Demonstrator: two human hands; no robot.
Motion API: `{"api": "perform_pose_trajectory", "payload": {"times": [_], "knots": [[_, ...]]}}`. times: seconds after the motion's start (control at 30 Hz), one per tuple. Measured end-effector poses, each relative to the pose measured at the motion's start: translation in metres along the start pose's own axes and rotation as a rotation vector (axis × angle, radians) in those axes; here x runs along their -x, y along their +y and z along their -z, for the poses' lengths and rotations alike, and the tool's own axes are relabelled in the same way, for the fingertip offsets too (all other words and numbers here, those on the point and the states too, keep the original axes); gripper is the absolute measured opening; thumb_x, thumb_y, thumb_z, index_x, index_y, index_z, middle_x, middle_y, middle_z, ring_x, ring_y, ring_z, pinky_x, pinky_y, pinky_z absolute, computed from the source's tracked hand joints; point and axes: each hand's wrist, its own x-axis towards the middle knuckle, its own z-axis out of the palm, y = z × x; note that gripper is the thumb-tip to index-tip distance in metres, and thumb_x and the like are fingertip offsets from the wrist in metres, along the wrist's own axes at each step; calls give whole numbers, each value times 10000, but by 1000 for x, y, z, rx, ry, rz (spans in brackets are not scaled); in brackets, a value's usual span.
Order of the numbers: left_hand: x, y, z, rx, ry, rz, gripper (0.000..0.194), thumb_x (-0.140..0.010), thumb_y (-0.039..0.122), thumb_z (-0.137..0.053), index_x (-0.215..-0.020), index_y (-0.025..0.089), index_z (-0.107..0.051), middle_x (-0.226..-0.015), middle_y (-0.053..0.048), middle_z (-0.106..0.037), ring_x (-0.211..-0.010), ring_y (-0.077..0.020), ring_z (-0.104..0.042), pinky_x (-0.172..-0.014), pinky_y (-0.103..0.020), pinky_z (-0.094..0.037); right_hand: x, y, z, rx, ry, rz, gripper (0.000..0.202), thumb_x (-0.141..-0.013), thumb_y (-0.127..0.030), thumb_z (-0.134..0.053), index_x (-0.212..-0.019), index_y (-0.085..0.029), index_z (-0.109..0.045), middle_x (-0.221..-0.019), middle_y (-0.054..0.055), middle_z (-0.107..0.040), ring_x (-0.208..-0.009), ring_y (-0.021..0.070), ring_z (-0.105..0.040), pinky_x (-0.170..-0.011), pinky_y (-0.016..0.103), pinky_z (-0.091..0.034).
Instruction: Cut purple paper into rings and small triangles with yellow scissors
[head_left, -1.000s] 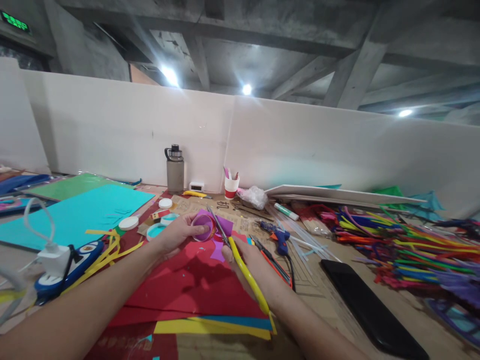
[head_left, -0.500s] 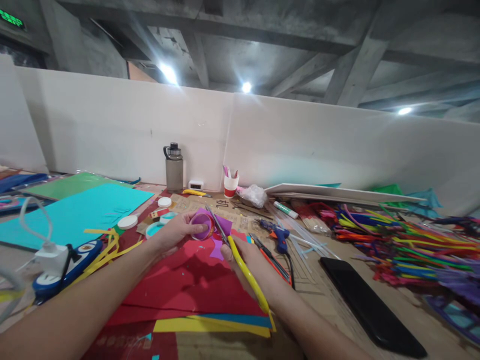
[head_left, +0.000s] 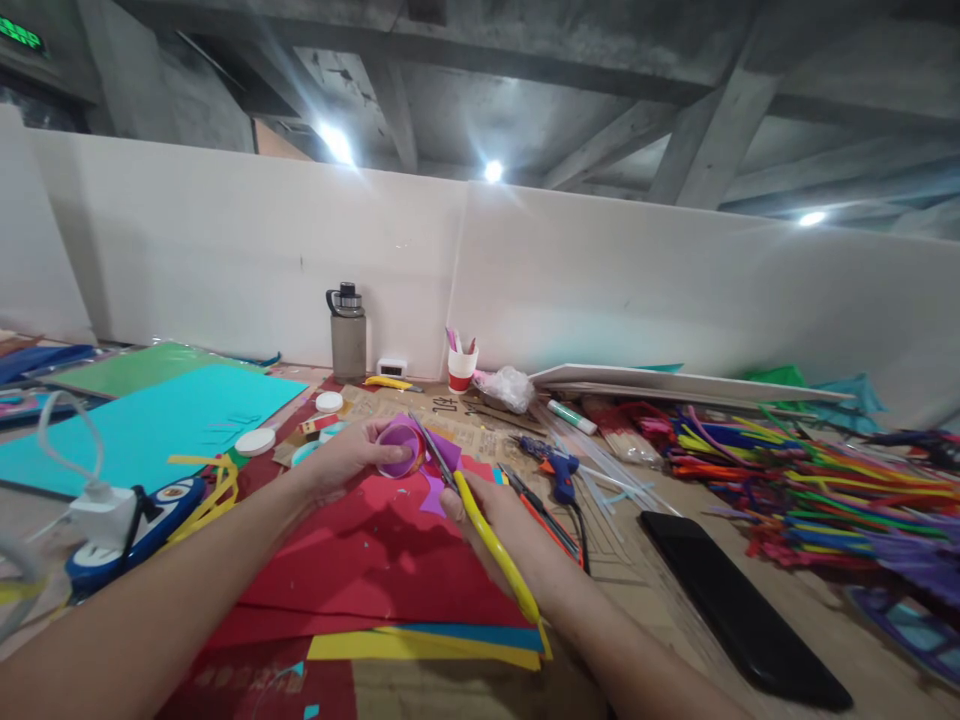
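My left hand (head_left: 346,458) is closed around the near side of a round, open purple paper ring (head_left: 400,436), thumb inside it. A flap of purple paper (head_left: 444,441) extends from the ring's right side. My right hand (head_left: 504,515) grips a pair of yellow-handled scissors (head_left: 489,545), whose blades point up and away beside the ring and lie over the purple flap. Under both hands lie stacked red paper sheets (head_left: 330,575), with a small purple scrap (head_left: 432,496) on top. Whether the blades are cutting is too small to tell.
At right lie a black phone (head_left: 739,610), a blue glue gun (head_left: 562,478) and many coloured pipe cleaners (head_left: 817,490). A grey bottle (head_left: 349,345) and a cup of pens (head_left: 461,370) stand by the white partition. Turquoise sheets (head_left: 142,425) and a power strip (head_left: 165,510) occupy the left.
My left hand and the purple ring have shifted slightly left and up. The scissors and my right hand stay in nearly the same place.
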Motion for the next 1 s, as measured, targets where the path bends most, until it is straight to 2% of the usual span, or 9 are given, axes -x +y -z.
{"api": "perform_pose_trajectory", "payload": {"times": [0.23,0.3,0.47,0.57,0.73,0.87,1.0], "knots": [[1,4,3,-19,-44,6,174,-688,238,-774,-781,118,-689,-676,-32,-617,-587,-100,-492,-547,-224,-339,0,3,1,-5,-31,45,400,-881,-568,-475,-837,-190,-600,-659,6,-559,-577,133,-454,-528,253,-312],[1,3,-1,53,23,5,186,-661,206,-793,-788,118,-691,-700,-35,-642,-602,-99,-525,-564,-216,-376,-1,7,-3,-7,-25,61,415,-894,-574,-457,-846,-184,-591,-688,5,-563,-600,127,-450,-531,245,-309],[-3,-7,-22,325,311,-6,206,-650,161,-798,-826,133,-695,-786,-34,-695,-680,-113,-618,-670,-223,-497,-7,24,-17,5,64,48,440,-927,-588,-401,-887,-181,-564,-701,-10,-547,-600,115,-430,-533,233,-298],[-5,-11,-29,393,383,-7,197,-637,122,-795,-801,137,-686,-773,-24,-696,-651,-104,-618,-654,-224,-522,-7,27,-18,46,60,38,441,-926,-592,-405,-895,-183,-569,-683,-10,-550,-591,121,-451,-528,241,-291],[-4,-9,-28,360,340,-28,180,-630,129,-810,-759,119,-685,-710,-19,-688,-622,-95,-610,-618,-197,-500,-5,21,-13,21,38,67,415,-932,-570,-416,-940,-187,-575,-781,2,-604,-660,132,-496,-598,253,-346],[-3,-10,-27,332,306,-36,206,-631,156,-818,-796,130,-697,-752,-22,-704,-649,-101,-618,-646,-207,-491,-4,20,-13,-17,28,97,388,-936,-551,-425,-963,-192,-569,-851,10,-623,-717,141,-515,-646,260,-373],[-3,-13,-28,326,290,-46,214,-640,172,-820,-810,133,-696,-770,-23,-705,-665,-97,-621,-670,-206,-490,-5,21,-14,-3,35,84,368,-937,-544,-426,-927,-196,-547,-813,-2,-601,-690,133,-499,-628,258,-363]]}}
